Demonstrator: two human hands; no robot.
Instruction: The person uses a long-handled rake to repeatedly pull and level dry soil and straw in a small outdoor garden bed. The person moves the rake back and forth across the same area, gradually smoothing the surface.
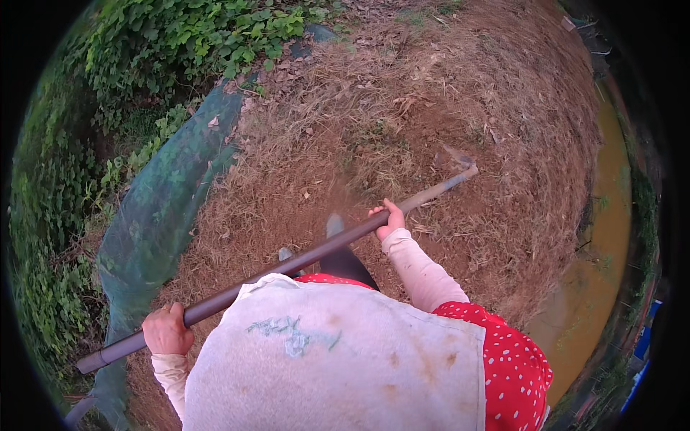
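My left hand [168, 328] grips a long brown hoe handle [302, 258] near its butt end, at the lower left. Farther up the shaft, my right hand [391, 220] is closed around it, with the fingertips showing above. The handle slants across my body towards the upper right. At its far end is the hoe's metal head [458, 159], down at the loose reddish soil among dry grass; the blade is blurred and its edge cannot be made out. A stained white towel [345, 355] hangs in front of my chest and hides part of my legs.
Dry cut grass [517, 108] covers the sloping bank. Dark green netting [156, 215] runs along the left, beside dense leafy vines [178, 43]. Muddy brown water [609, 215] lies down the slope at right. My shoe [335, 223] stands on bare soil below the handle.
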